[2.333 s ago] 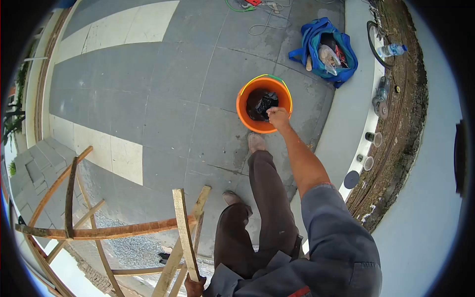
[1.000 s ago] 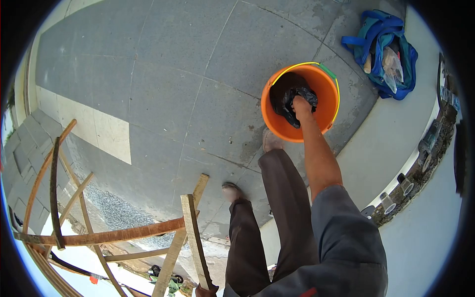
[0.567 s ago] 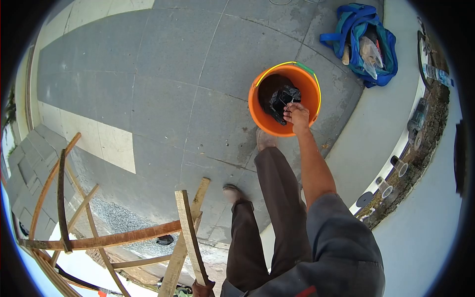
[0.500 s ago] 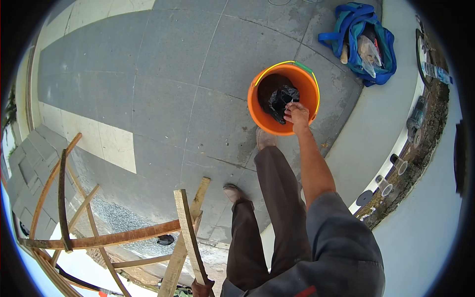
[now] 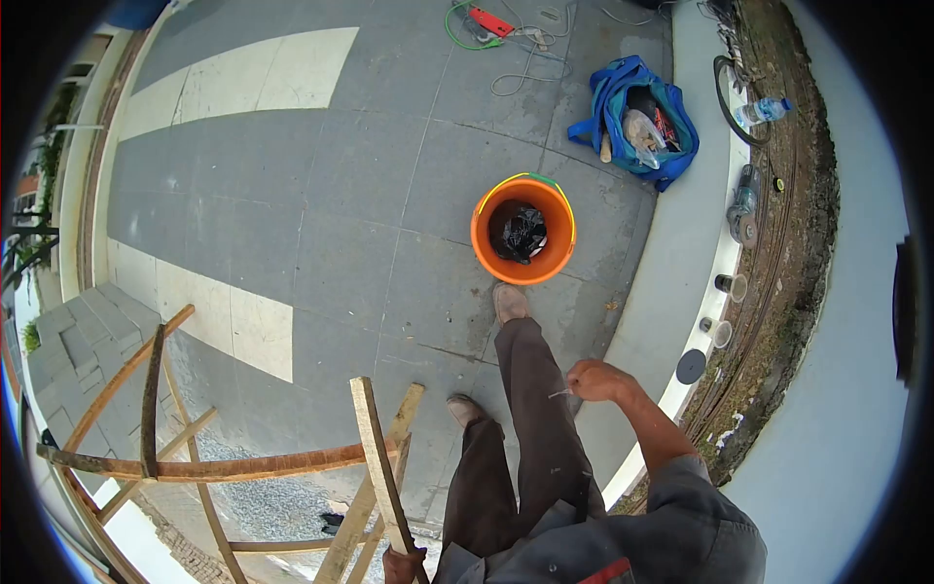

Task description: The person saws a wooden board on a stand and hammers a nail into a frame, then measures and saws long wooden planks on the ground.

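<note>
My right hand (image 5: 595, 381) is closed in front of my right thigh, with something thin and pale sticking out from its fingers. Wrapped round the lower end of an upright wooden post (image 5: 377, 457) is my left hand (image 5: 404, 565), at the bottom of the view. An orange bucket (image 5: 557, 255) stands on the grey tiles just beyond my foot, its yellow handle resting on the rim. Inside it lies a crumpled black plastic bag (image 5: 523, 234). The post belongs to a frame of curved wooden strips (image 5: 263, 467) at the lower left.
A blue bag (image 5: 671, 161) with items inside sits on the floor at upper right. Cables and a red object (image 5: 491, 21) lie at the top. Cups, bottles and a black disc (image 5: 691, 366) line the white ledge at right. Gravel (image 5: 282, 501) shows behind the wooden frame.
My right hand has come out of the bucket and back toward my body, with the thin pale thing in it. The view has shifted, showing more floor at the top. My left hand stays on the post.
</note>
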Tool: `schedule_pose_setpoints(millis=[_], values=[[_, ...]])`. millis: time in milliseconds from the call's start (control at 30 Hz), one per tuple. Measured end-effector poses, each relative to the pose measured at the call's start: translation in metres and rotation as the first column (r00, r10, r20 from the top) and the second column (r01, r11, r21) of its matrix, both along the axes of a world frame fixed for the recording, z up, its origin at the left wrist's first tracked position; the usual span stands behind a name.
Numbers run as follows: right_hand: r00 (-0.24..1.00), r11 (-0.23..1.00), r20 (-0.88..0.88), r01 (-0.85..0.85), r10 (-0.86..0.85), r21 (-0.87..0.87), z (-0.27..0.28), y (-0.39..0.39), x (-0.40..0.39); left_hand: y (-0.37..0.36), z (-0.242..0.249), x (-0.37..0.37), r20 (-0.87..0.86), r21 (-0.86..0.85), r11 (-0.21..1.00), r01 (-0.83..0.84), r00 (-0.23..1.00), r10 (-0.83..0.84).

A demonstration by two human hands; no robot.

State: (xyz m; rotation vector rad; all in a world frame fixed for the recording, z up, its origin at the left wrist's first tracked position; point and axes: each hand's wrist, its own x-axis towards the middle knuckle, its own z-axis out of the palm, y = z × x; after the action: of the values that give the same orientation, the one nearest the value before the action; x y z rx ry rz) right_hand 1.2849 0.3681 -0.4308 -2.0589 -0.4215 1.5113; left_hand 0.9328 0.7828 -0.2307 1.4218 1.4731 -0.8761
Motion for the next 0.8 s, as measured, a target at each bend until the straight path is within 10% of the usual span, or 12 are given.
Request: schedule_pose_setpoints(millis=[67,267,333,500,700,767,800], values=[[0.951,0.952,-0.087,-0.301,0.295,-0.063,0.056,-0.01,-0.055,0.008,-0.003,-0.014,0.025,0.025,0.994,0.106,0.994,-0.107],[0.882,0.909,-0.237,-0.416,0.407,0.015,0.092,0.013,-0.202,0.029,0.0,-0.049,0.259,0.084,0.981,0.176,0.947,-0.192],[0.955,0.988,-0.288,-0.102,0.066,-0.115,0.122,0.026,-0.217,0.038,0.003,-0.058,0.349,0.073,0.986,0.147,0.923,-0.163],[0.967,0.987,-0.201,0.144,-0.155,-0.067,0.127,0.02,-0.307,0.053,0.027,-0.085,0.398,0.162,0.92,0.357,0.829,-0.392],[0.878,0.932,0.319,0.31,-0.357,0.19,0.107,-0.012,-0.416,0.056,0.037,-0.092,0.442,0.212,0.822,0.528,0.699,-0.562],[0.495,0.49,-0.131,0.869,-0.859,0.068,0.172,-0.005,-0.418,0.05,0.043,-0.093,0.481,0.151,0.848,0.509,0.711,-0.512],[0.499,0.494,-0.127,0.866,-0.857,0.076,0.179,0.002,-0.423,0.042,0.049,-0.089,0.507,0.093,0.842,0.531,0.703,-0.499]])
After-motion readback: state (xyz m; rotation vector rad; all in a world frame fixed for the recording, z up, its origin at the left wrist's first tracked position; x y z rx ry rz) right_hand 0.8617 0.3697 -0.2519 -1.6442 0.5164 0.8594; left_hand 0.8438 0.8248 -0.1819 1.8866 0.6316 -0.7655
